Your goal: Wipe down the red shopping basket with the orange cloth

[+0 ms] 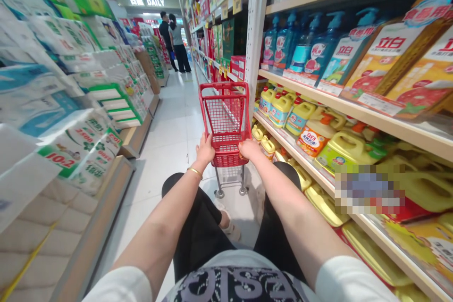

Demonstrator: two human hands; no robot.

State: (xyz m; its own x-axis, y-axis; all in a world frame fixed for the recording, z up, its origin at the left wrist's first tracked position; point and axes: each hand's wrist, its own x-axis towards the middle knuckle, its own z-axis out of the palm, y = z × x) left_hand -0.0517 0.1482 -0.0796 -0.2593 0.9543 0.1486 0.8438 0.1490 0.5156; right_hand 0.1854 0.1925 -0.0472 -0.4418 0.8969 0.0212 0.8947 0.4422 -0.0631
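A small red shopping cart (228, 158) with a mesh basket stands upright on the floor straight in front of my knees, its grey legs and wheels showing below. My left hand (205, 149), with a gold bangle at the wrist, is closed on the near left corner of the cart. On the near right corner my right hand (249, 149) is wrapped round the red edge, fingers curled. No goods show through the basket mesh. My feet, in a light shoe (231, 231), are low on either side behind the cart.
Right, a shelf (304, 87) holds blue pump bottles (295, 52) and yellow jugs (281, 109). Left, stacked tissue packs (81, 151) stand on a low wooden platform (102, 226). The pale tiled aisle (170, 113) runs between them; two people (180, 45) stand farther along it.
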